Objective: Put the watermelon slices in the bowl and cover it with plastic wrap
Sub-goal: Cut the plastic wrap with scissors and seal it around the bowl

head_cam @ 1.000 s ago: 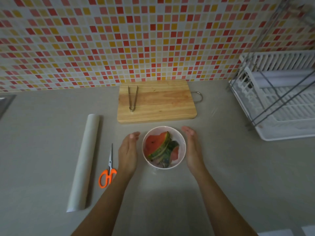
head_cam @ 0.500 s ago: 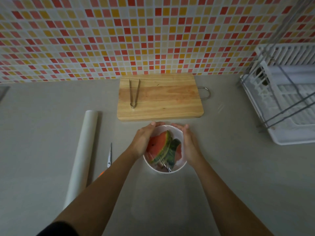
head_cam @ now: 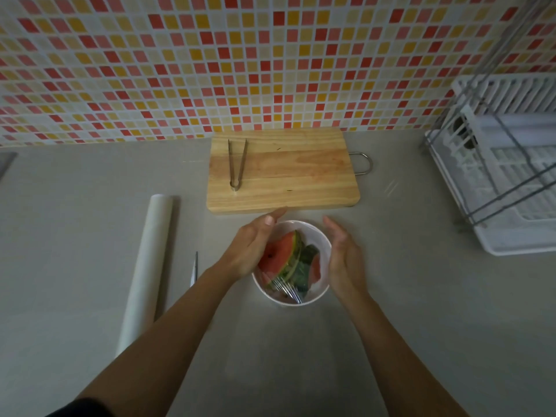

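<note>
**Sealing wrap on bowl**

Wrap roll (head_cam: 147, 266) and scissors (head_cam: 195, 267) lie left on the surface (head_cam: 406, 311). Left hand (head_cam: 251, 248), grip wide and fingers straight, covers the left rim of the bowl (head_cam: 320, 291). Watermelon slices (head_cam: 279, 254) sit inside under crinkled plastic wrap (head_cam: 287, 288). Right hand (head_cam: 343, 260), grip wide, flanks the right wall. Best to press the film down evenly all round.
</note>
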`<control>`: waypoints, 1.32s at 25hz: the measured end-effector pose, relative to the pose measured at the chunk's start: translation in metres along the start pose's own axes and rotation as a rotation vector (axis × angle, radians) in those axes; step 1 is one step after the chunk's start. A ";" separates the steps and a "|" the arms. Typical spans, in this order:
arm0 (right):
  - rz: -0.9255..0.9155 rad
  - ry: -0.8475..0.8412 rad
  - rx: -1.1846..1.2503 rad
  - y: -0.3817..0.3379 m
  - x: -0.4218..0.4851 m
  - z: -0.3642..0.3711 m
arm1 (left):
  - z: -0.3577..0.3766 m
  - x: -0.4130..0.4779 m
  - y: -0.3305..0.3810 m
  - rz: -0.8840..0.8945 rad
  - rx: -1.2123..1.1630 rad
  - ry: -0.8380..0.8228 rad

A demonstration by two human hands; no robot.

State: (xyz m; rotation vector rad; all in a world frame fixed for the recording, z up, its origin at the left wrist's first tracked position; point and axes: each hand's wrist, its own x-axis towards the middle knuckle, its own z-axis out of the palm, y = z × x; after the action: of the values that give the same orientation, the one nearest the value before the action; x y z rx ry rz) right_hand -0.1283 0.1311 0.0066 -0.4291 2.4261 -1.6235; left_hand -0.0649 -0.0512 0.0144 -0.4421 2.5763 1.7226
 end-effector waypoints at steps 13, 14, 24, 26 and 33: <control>-0.116 -0.185 -0.587 -0.012 -0.008 0.005 | 0.008 0.000 0.011 0.282 0.705 -0.034; -0.102 -0.174 -0.564 -0.013 -0.008 0.005 | 0.008 0.001 0.011 0.286 0.731 -0.030; 0.044 -0.049 -0.493 -0.014 -0.012 0.003 | 0.009 0.007 0.009 0.254 0.616 -0.010; 0.060 -0.025 -0.548 -0.014 -0.012 0.005 | 0.010 0.008 0.009 0.216 0.583 -0.029; 0.073 -0.044 -0.052 0.007 -0.001 -0.005 | -0.005 0.007 -0.008 -0.174 -0.370 -0.001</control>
State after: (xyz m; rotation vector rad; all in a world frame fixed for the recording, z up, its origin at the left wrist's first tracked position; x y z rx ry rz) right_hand -0.1295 0.1382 0.0021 -0.3760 2.4263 -1.5092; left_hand -0.0693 -0.0601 0.0083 -0.6493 2.1381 2.1296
